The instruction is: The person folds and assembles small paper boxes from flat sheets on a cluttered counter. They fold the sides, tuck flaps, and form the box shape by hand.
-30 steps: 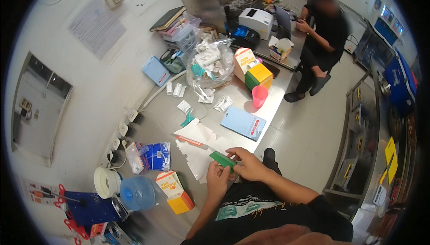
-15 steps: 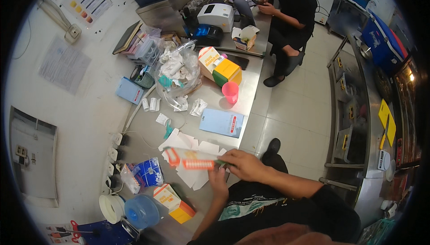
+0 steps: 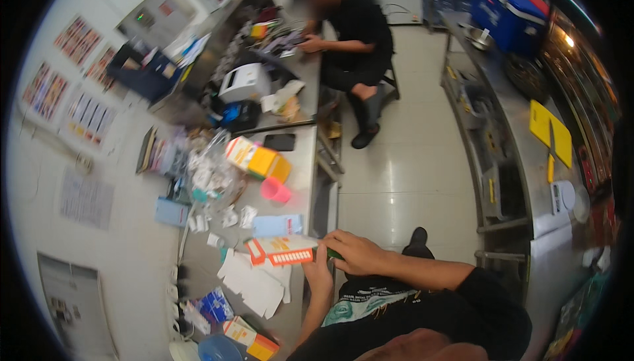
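Both of my hands hold an orange, white and green cardboard food carton [image 3: 281, 251], tilted sideways over the steel table. Fingers of my left hand [image 3: 319, 272] close around its near side. My right hand [image 3: 358, 253] grips the green end, which its fingers partly hide. Beneath the carton lie torn white paper sheets [image 3: 253, 283]. Just beyond it rests a flat light-blue package [image 3: 277, 225]. A similar yellow and white carton [image 3: 269, 165] lies farther back beside a pink cup [image 3: 275, 191]. Another carton [image 3: 253, 341] is at the near edge, next to a blue packet [image 3: 216, 305].
A clear bag of crumpled tissue [image 3: 212, 173] sits against the wall side. Farther off are a white label printer [image 3: 244, 84], a black phone [image 3: 279, 142] and a seated person [image 3: 363, 28]. On the right counter, a knife lies on a yellow cutting board [image 3: 558, 138] near a scale [image 3: 563, 196].
My view has swung up and to the left, so more of the far room shows. The carton stays in both hands, now sharper; my left hand has come up higher on it.
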`<move>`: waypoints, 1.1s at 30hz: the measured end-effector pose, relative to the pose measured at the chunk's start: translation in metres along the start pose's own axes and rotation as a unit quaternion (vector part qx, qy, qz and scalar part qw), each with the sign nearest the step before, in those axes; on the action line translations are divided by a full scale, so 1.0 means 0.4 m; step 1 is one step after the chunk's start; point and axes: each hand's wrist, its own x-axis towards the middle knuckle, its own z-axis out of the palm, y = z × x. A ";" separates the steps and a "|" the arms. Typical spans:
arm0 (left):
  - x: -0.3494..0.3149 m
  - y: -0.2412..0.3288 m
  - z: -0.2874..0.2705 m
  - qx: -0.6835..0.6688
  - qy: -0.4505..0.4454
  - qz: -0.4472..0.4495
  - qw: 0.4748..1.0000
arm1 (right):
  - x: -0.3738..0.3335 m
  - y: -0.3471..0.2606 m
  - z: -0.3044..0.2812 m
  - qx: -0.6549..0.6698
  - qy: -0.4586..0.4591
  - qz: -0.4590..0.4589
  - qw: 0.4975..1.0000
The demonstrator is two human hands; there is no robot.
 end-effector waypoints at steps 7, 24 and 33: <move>0.078 -0.067 0.374 0.048 -0.157 0.022 0.986 | -0.153 0.175 -0.292 -0.003 0.197 -0.004 0.980; 0.207 -0.073 0.804 0.061 -0.293 -0.017 0.954 | -0.298 0.375 -0.616 0.092 0.271 0.169 0.943; 0.372 -0.241 0.964 0.160 -0.278 0.209 0.924 | -0.095 0.524 -0.781 0.210 0.421 0.164 0.867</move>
